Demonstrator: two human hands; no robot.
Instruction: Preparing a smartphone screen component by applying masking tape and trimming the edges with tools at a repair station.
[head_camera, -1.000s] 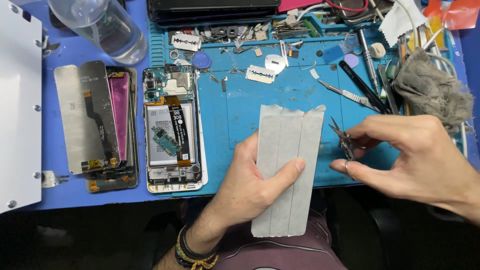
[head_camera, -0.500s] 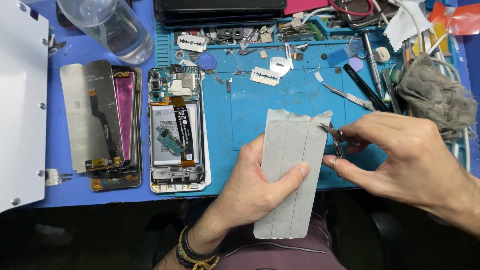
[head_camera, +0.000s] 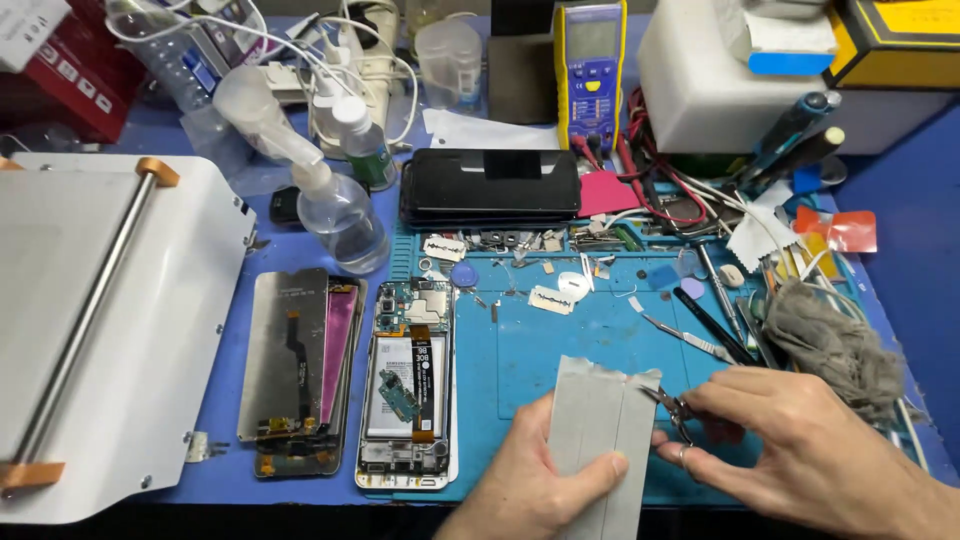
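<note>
Grey sheet cut at upper right corner, over blue mat.

Left hand (head_camera: 540, 480) closed around grey sheet (head_camera: 598, 440), thumb across its face, held at near edge of blue mat (head_camera: 560, 345). Right hand (head_camera: 800, 440) closed on small scissors (head_camera: 672, 405), blades at sheet's upper right corner. Opened phone (head_camera: 410, 395) lay at mat's left edge; grey rag (head_camera: 835, 345) at mat's right.

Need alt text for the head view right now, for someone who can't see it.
Left hand holds a grey sheet upright while the right hand works small scissors at its top right corner, above a blue repair mat. An opened phone and a detached screen lie to the left.
</note>
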